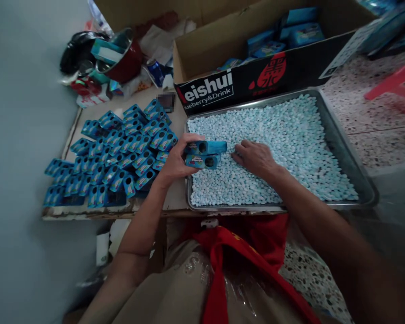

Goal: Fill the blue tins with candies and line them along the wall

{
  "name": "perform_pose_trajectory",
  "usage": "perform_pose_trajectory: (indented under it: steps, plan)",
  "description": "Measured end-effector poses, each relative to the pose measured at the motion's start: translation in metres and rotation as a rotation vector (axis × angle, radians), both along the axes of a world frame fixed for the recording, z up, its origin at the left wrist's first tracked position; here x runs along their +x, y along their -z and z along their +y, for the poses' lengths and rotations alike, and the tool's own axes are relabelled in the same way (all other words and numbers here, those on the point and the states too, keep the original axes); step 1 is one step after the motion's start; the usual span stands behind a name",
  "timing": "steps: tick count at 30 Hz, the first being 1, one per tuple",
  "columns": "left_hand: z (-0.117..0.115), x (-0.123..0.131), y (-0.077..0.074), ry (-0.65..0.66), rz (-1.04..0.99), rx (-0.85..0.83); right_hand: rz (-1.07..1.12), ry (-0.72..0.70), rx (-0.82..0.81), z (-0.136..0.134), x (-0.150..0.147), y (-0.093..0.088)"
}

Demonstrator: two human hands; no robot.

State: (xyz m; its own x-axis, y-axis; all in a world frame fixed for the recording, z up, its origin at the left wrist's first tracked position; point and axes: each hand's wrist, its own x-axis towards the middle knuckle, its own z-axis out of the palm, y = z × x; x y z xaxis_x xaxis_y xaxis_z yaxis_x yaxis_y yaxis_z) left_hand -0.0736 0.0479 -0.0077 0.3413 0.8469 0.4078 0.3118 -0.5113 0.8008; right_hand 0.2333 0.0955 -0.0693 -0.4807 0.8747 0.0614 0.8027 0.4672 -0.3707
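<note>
My left hand grips two small blue candy boxes above the left edge of a metal tray. Each box has a dark round hole in the end facing me. Small pale blue and white candies cover most of the tray's bottom. Among them rests my right hand, just right of the held boxes, fingers curled in at the candies; its palm side is hidden. To the left of my left hand, many more of these blue boxes stand packed close together on the table, holes showing.
Behind the tray stands a large black-printed cardboard carton with blue packs inside. A red pot, a blue can and wrappers crowd the table's back left. A red plastic piece shows over the speckled floor at right.
</note>
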Motion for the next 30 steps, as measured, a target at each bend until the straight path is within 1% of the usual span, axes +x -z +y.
perform_pose_trajectory:
  steps: [1, 4, 5, 6, 7, 9, 11, 13, 15, 17, 19, 21, 23, 25, 27, 29, 30]
  plan:
    - [-0.003, -0.003, 0.0, 0.003, -0.022, -0.008, 0.137, 0.071, -0.06, 0.002, 0.001, 0.002]
    - [-0.011, -0.009, 0.003, -0.018, -0.084, -0.052, 0.67, 0.346, -0.301, 0.012, 0.004, 0.007]
    - [-0.013, -0.009, 0.005, -0.042, -0.094, -0.066, 0.802, 0.409, -0.367, 0.016, 0.005, 0.007]
    - [-0.014, -0.008, 0.007, -0.074, -0.092, -0.078, 0.882, 0.447, -0.411, 0.02, 0.007, 0.006]
    - [-0.013, -0.005, 0.008, -0.11, -0.073, -0.083, 0.933, 0.458, -0.441, 0.023, 0.008, 0.004]
    - [-0.008, 0.005, 0.01, -0.178, 0.01, -0.056, 1.081, 0.423, -0.516, 0.028, 0.011, -0.004]
    - [0.002, 0.02, 0.011, -0.232, 0.12, 0.01, 1.295, 0.337, -0.585, 0.03, 0.01, -0.016]
    - [0.013, 0.035, 0.011, -0.277, 0.217, 0.073, 1.443, 0.251, -0.576, 0.032, 0.003, -0.028]
    - [0.022, 0.048, 0.01, -0.294, 0.276, 0.094, 1.447, 0.206, -0.471, 0.036, -0.01, -0.039]
    - [0.029, 0.057, 0.009, -0.283, 0.299, 0.079, 1.391, 0.181, -0.355, 0.038, -0.027, -0.049]
    - [0.034, 0.064, 0.009, -0.26, 0.302, 0.051, 1.35, 0.195, -0.271, 0.035, -0.045, -0.055]
    - [0.037, 0.068, 0.011, -0.256, 0.296, 0.026, 1.353, 0.229, -0.242, 0.03, -0.059, -0.058]
    - [0.041, 0.071, 0.013, -0.277, 0.278, 0.011, 1.369, 0.246, -0.244, 0.028, -0.067, -0.055]
    - [0.045, 0.072, 0.015, -0.306, 0.251, 0.005, 1.357, 0.25, -0.239, 0.035, -0.066, -0.048]
    - [0.049, 0.071, 0.013, -0.31, 0.232, -0.001, 1.328, 0.233, -0.234, 0.05, -0.055, -0.037]
    - [0.052, 0.067, 0.01, -0.295, 0.213, -0.023, 1.325, 0.202, -0.268, 0.067, -0.036, -0.026]
    - [0.053, 0.064, 0.008, -0.284, 0.199, -0.041, 1.341, 0.211, -0.297, 0.074, -0.024, -0.021]
